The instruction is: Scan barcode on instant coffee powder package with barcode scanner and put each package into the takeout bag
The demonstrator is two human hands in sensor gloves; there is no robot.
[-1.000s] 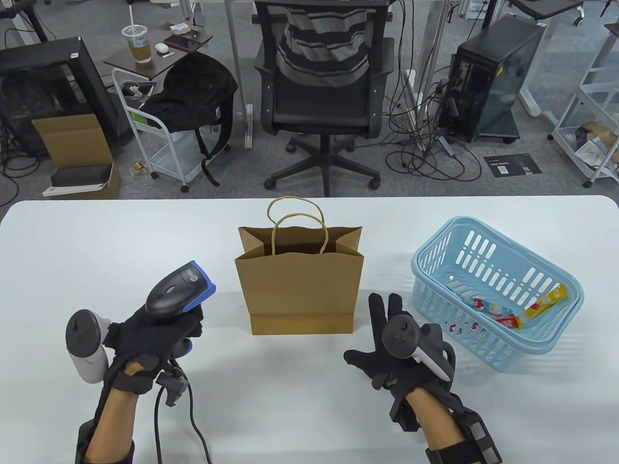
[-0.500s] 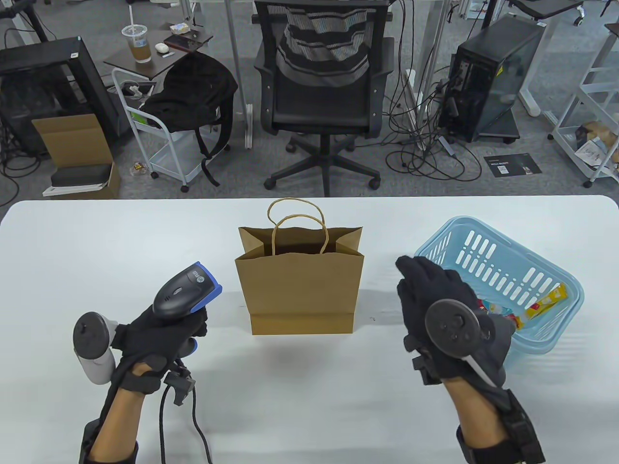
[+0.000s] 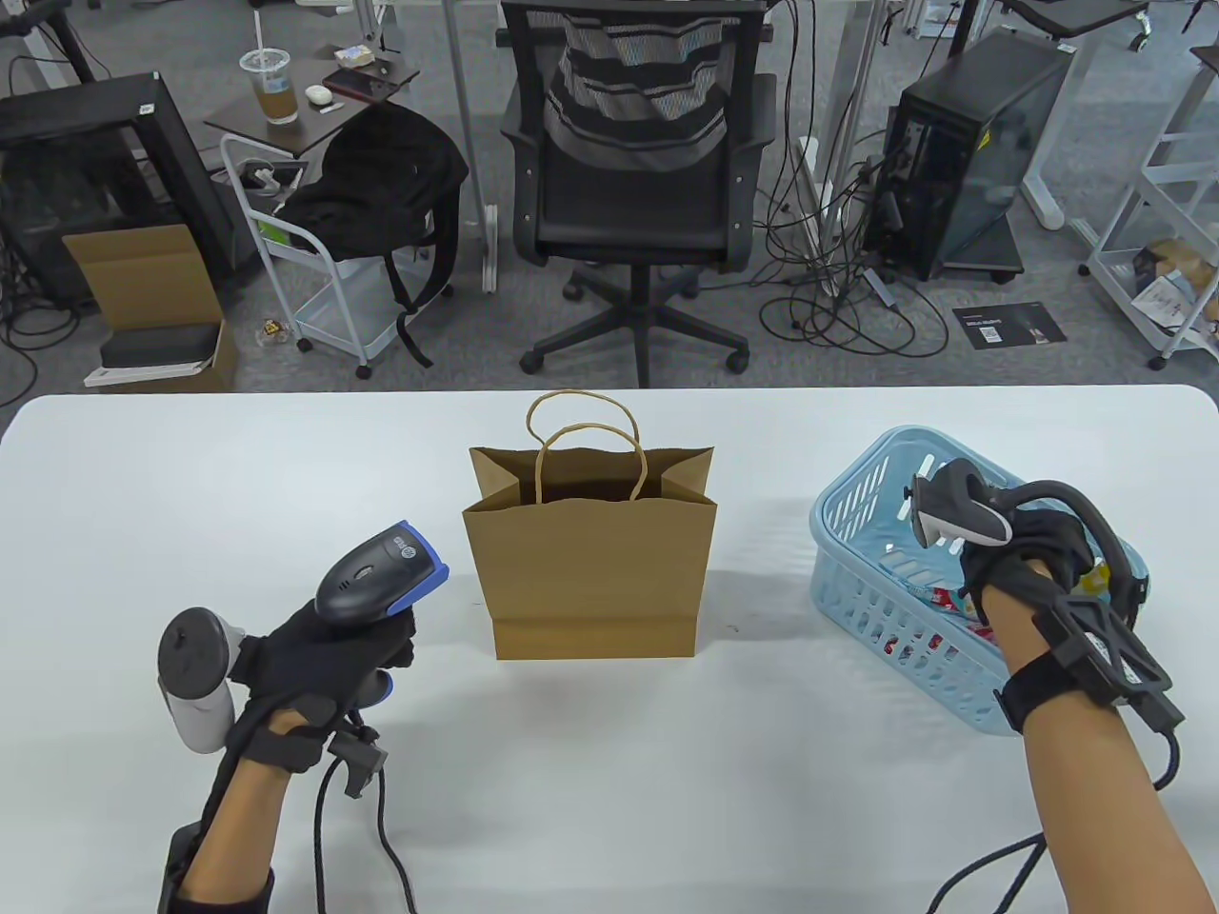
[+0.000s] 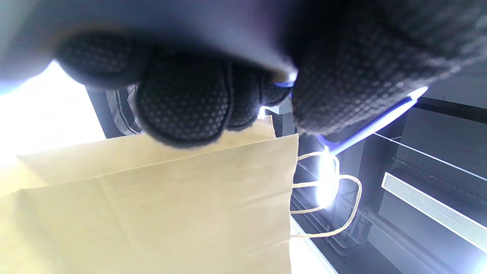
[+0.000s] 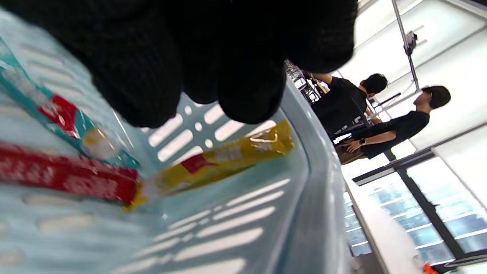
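My left hand (image 3: 367,657) grips the grey and blue barcode scanner (image 3: 381,579) by its handle, left of the brown paper takeout bag (image 3: 590,562), head aimed toward the bag. In the left wrist view my fingers (image 4: 182,106) curl round the scanner, with the bag (image 4: 152,213) close below. My right hand (image 3: 1029,552) reaches down into the light blue basket (image 3: 838,533). In the right wrist view its fingertips (image 5: 243,87) hang just above a yellow coffee packet (image 5: 228,160), a red one (image 5: 64,175) and a teal one (image 5: 57,110), holding nothing.
The bag stands upright and open-topped at the table's middle, its handles (image 3: 581,428) up. The scanner cable (image 3: 381,838) trails off the front edge. An office chair (image 3: 638,190) stands beyond the far edge. Two people (image 5: 365,114) stand in the background.
My right hand swung from the table in front of the bag to the right and down into the basket. The left hand with the scanner drifted slightly right.
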